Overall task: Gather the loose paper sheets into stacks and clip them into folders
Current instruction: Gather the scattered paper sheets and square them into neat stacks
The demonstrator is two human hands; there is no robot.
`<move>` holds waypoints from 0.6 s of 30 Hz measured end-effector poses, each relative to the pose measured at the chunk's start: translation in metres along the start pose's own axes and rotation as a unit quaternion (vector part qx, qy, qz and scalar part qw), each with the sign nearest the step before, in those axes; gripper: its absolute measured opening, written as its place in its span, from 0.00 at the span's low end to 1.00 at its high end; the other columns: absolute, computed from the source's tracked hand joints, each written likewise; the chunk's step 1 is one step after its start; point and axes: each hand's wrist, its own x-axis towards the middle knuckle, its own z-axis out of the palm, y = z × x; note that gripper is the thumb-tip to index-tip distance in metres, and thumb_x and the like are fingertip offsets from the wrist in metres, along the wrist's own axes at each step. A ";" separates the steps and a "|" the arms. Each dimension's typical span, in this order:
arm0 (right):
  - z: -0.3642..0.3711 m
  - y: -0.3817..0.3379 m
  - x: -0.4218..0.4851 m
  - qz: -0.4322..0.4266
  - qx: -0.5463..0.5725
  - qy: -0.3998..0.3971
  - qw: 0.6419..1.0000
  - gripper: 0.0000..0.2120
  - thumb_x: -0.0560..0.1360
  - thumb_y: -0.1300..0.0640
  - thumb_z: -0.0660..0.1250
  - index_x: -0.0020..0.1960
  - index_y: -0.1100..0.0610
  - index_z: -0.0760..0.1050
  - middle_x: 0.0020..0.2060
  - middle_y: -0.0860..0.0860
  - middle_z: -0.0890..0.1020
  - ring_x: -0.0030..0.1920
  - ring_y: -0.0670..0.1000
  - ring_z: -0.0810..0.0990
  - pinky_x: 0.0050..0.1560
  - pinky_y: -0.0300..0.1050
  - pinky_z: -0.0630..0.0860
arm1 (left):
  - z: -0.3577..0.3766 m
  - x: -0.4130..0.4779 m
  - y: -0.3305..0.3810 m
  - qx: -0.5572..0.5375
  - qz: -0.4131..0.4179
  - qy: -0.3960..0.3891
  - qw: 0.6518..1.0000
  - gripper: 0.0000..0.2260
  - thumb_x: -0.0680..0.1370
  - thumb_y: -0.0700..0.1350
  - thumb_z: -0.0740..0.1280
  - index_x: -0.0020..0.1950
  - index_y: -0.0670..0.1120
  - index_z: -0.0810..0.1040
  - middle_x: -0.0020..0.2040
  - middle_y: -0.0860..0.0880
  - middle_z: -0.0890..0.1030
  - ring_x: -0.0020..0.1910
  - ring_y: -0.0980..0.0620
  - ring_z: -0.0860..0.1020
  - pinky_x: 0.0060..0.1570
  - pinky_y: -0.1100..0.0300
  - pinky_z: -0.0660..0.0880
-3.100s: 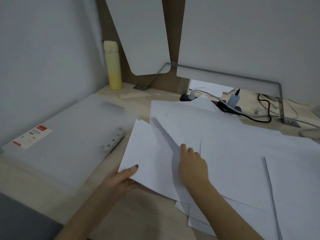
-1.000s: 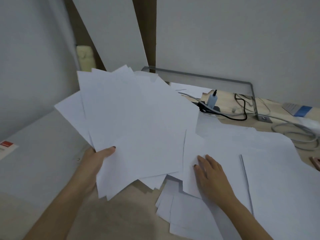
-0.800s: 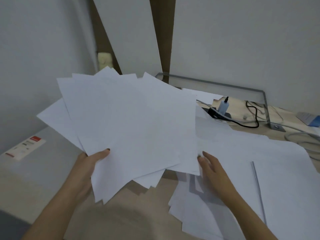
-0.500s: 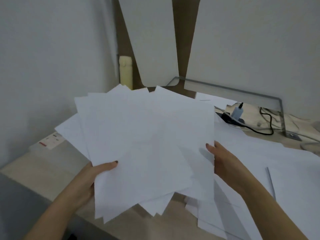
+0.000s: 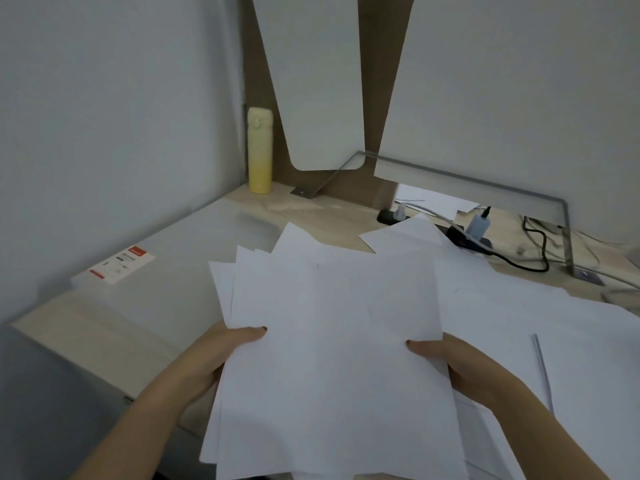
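Note:
I hold an uneven bundle of white paper sheets (image 5: 332, 341) above the near edge of the desk, its corners fanned out at the top left. My left hand (image 5: 214, 358) grips the bundle's left edge with the thumb on top. My right hand (image 5: 460, 365) grips its right edge the same way. More loose sheets (image 5: 519, 306) lie spread over the desk to the right. A translucent grey folder (image 5: 180, 271) with a red and white label lies flat at the left, partly hidden by the bundle.
A yellow bottle (image 5: 259, 150) stands in the back corner by the wall. A power strip with plugs and black cables (image 5: 478, 233) lies at the back right under a metal bracket (image 5: 485, 188). White panels rise behind the wooden desk (image 5: 104, 334).
My right hand left the sheets on the desk and took the bundle's right edge. The bundle has come lower, closer to me and less fanned.

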 end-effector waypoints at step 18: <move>0.000 -0.011 0.012 0.011 -0.158 0.136 0.978 0.06 0.70 0.61 0.72 0.46 0.59 0.78 0.42 0.56 0.83 0.41 0.55 0.81 0.39 0.43 0.76 | 0.008 0.013 -0.006 0.062 0.051 0.042 0.996 0.07 0.77 0.40 0.65 0.54 0.47 0.78 0.46 0.50 0.86 0.46 0.49 0.84 0.45 0.56 0.80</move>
